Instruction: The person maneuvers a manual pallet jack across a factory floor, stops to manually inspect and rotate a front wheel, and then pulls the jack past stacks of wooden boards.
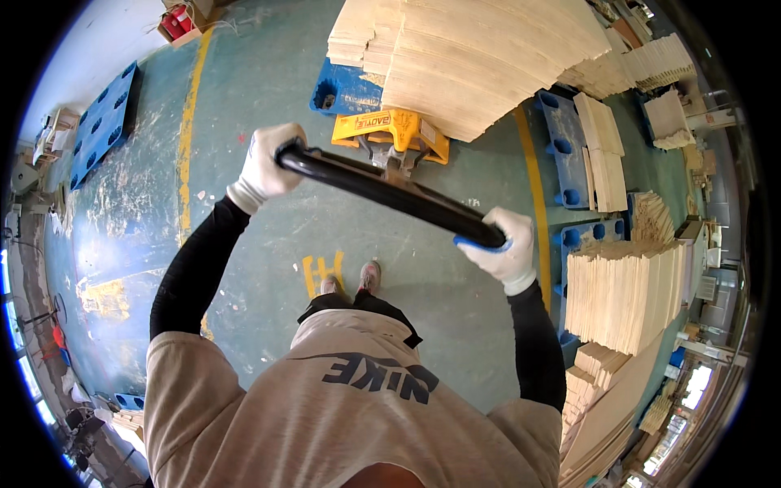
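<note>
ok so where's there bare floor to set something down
Green floor lies bare between the left yellow line and the shoes, and between that line and the blue pallet at far left. It is crowded ahead, around the yellow pallet jack and wood stack, and right, with board stacks.

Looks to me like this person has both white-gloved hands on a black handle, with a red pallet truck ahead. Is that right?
Not quite: the pallet truck is yellow, not red, as the head view shows. The rest holds: the white-gloved left hand and right hand are both on the black handle.
</note>
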### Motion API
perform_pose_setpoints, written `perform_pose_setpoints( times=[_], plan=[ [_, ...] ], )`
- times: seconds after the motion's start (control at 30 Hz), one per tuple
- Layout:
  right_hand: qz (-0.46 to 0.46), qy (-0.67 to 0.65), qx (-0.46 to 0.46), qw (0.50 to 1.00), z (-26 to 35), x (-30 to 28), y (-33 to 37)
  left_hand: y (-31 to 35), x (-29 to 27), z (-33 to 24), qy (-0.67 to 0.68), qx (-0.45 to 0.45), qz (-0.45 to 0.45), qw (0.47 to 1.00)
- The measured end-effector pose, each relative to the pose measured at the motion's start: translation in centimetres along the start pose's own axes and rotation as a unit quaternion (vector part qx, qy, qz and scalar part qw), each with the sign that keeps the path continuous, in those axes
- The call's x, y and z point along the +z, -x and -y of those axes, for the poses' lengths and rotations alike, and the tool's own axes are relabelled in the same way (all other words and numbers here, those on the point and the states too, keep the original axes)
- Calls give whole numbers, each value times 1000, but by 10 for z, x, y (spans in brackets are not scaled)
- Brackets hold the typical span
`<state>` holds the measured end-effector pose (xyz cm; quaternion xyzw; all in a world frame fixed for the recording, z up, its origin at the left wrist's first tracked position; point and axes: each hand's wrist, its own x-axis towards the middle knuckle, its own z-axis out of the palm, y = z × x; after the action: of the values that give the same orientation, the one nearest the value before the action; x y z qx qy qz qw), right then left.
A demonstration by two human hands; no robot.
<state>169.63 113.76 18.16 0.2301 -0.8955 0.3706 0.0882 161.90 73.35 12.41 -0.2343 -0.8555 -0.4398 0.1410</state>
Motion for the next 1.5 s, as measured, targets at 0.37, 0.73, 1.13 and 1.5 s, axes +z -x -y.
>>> perform_pose_setpoints(
  times=[0.37,0.73,1.13,1.5],
  plan=[
    [227,-46,176,957,17,-16,7,-2,-33,-50,-1,-21,249,968],
    [349,198,141,905,78,106,189,227,5,-64,-154,29,302,940],
    [205,80,78,972,83,72,139,164,-12,-58,-49,97,213,971],
    [45,-32,8,998,-17,-28,-45,-61,-2,-31,-84,74,59,992]
  ],
)
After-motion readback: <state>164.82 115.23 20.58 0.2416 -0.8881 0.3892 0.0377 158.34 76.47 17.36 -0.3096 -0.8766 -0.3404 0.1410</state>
